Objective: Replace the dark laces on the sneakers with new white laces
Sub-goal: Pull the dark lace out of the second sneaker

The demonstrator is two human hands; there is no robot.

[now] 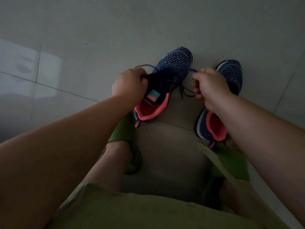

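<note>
Both fingers (197, 80) pinch lace (186, 91).

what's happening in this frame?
A person sits over two blue knit sneakers on a tiled floor. The left hand grips the tongue of the left sneaker, while the right hand pinches its dark lace. The right sneaker waits beside it. No white laces visible.

The right hand (209, 85) and forearm cover the middle of the right sneaker (231, 75), and its curled fingers hide how the dark lace (186, 91) is pinched
</note>
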